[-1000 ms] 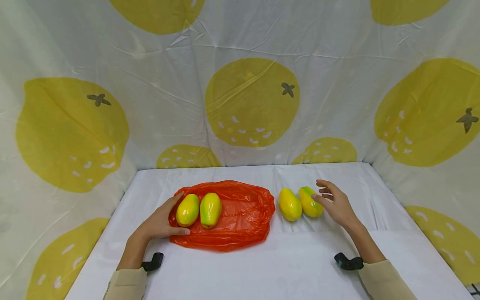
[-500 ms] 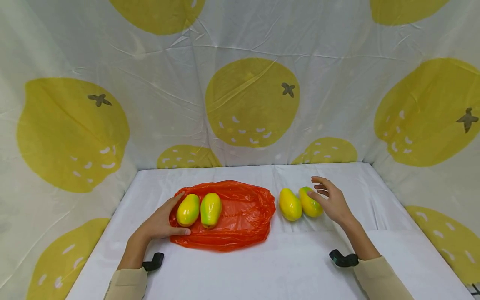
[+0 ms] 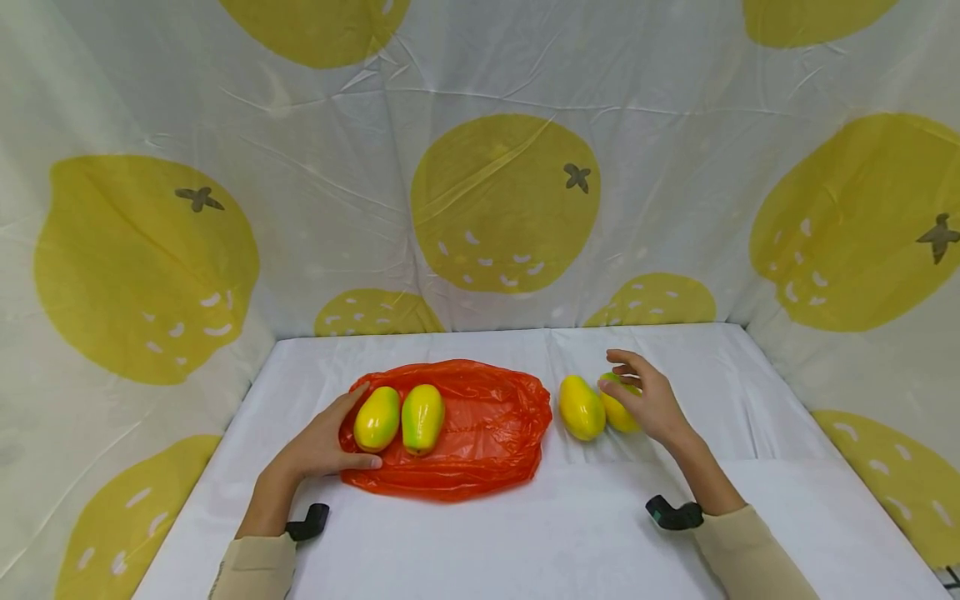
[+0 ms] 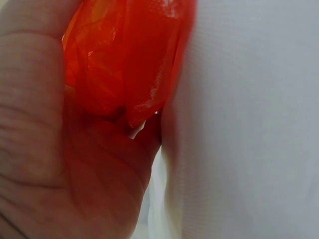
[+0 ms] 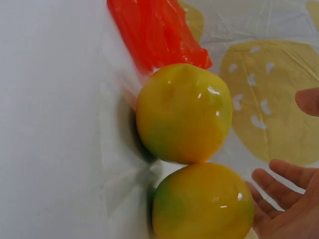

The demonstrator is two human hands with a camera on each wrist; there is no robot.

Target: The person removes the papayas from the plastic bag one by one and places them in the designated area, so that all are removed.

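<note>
A red plastic bag (image 3: 487, 433) lies spread on the table, its mouth wide. Two glossy yellow-green papayas, one on the left (image 3: 377, 419) and one beside it (image 3: 423, 419), lie in the bag's left part. My left hand (image 3: 322, 442) holds the bag's left end, thumb along the front rim and fingers round the far side; in the left wrist view the red film (image 4: 124, 55) bunches against the palm. Right of the bag, two more papayas (image 3: 582, 408) (image 5: 202, 201) lie side by side, touching. My right hand (image 3: 648, 400) hovers over the rightmost papaya (image 3: 621, 410), fingers loosely bent, holding nothing.
A white cloth (image 3: 480, 542) covers the table. Pale curtains with printed yellow fruit (image 3: 504, 204) enclose the back and sides. A black wrist camera (image 3: 307, 522) sits on the left wrist and another (image 3: 675, 512) on the right.
My right hand has moved left, from the right side of the rightmost papaya to over it, now hiding part of it. The left hand, the bag and the papayas have stayed put.
</note>
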